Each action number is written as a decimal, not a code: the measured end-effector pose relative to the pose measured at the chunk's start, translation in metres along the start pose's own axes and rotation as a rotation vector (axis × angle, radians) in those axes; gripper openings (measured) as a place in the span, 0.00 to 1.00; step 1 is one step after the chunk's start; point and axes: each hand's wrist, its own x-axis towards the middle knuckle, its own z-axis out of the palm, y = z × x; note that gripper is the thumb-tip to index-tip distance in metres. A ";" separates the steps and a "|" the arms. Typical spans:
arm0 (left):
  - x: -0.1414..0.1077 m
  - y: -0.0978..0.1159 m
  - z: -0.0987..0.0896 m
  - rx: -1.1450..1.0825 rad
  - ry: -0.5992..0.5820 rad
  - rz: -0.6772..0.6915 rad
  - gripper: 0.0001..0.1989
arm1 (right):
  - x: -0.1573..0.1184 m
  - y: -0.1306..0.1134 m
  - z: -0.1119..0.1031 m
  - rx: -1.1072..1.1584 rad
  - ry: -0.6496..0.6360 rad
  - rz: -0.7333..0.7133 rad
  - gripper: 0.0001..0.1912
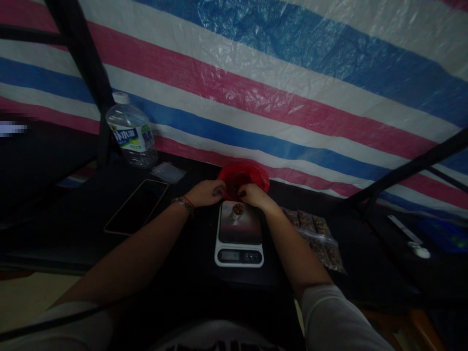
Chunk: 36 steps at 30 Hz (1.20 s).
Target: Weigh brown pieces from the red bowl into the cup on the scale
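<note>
A red plastic bag (258,176) stands with its mouth open against the striped sheet, its inside dark. My left hand (206,192), with bracelets at the wrist, has curled fingers at the bag's left edge and seems to grip it. Over the bag's near right side, my right hand (254,196) reaches in with its fingers pinched together; what they hold is too dark to make out. Just in front of both hands is a white kitchen scale (239,256) with a lit display. A small cup (237,213) of brown pieces sits on its plate.
Several clear zip bags of brown pieces (320,239) lie right of my right forearm. On the left are a phone (137,207), a small clear bag (168,172) and a large plastic bottle (131,131). Behind the dark table (197,239) hangs a striped sheet (256,97) with dark metal poles.
</note>
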 end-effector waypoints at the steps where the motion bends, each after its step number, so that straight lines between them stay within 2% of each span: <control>1: 0.000 0.000 0.000 0.004 -0.003 -0.002 0.08 | -0.001 -0.001 -0.001 0.004 0.001 0.004 0.13; 9: 0.001 -0.001 0.000 0.017 -0.004 -0.020 0.08 | 0.000 0.002 -0.001 0.012 -0.003 0.041 0.13; 13: 0.000 0.002 -0.001 0.021 -0.011 -0.018 0.08 | -0.006 0.000 -0.012 0.054 0.074 0.046 0.13; 17: 0.000 0.003 -0.002 0.020 -0.009 -0.021 0.09 | -0.028 -0.023 -0.039 0.120 0.151 -0.035 0.12; 21: -0.001 0.002 -0.002 0.022 0.004 -0.020 0.08 | -0.056 -0.056 -0.058 0.143 0.077 -0.144 0.09; 24: -0.001 0.002 -0.002 0.010 0.004 -0.018 0.08 | -0.068 -0.074 -0.058 0.077 0.024 -0.176 0.09; 28: -0.001 0.002 -0.002 0.005 0.004 -0.018 0.08 | -0.070 -0.081 -0.051 -0.018 -0.069 -0.211 0.13; 36: -0.001 0.001 -0.002 -0.001 -0.002 -0.007 0.08 | -0.071 -0.078 -0.049 -0.036 -0.057 -0.176 0.14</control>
